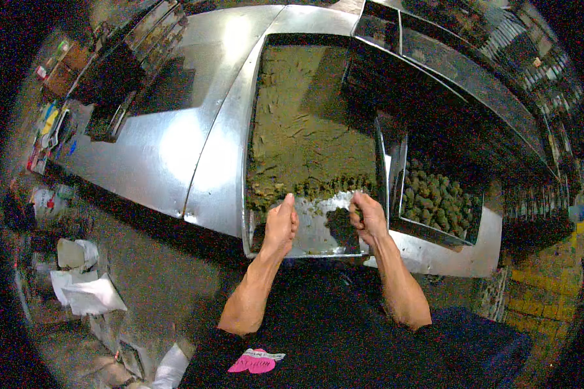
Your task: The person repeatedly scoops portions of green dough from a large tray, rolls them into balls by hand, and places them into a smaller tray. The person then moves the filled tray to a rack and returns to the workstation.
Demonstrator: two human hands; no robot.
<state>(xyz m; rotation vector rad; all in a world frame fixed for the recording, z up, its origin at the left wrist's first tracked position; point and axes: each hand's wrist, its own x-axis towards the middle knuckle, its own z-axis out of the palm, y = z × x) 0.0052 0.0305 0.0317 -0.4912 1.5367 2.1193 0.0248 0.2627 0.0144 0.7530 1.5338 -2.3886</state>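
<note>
A deep metal tray [248, 160] lies before me, spread with a thick greenish-brown paste [316, 131]. The paste ends in a ragged, finger-marked edge near the front, where smeared bare metal shows. Above the tray's near left part is my left hand [281, 226], fingers curled and thumb pointing forward. My right hand [369, 216] is level with it on the near right side, also curled and slightly blurred. Whether any paste is inside either hand is hidden. To the right, a smaller metal tray [435, 231] holds many rounded lumps of similar paste [433, 197].
Both trays rest on a shiny sheet-metal table [219, 160]. A tall metal-walled bin [457, 87] borders them at the back right. White sacks or paper [87, 294] lie at the lower left. Yellow floor tiles [540, 296] show at right.
</note>
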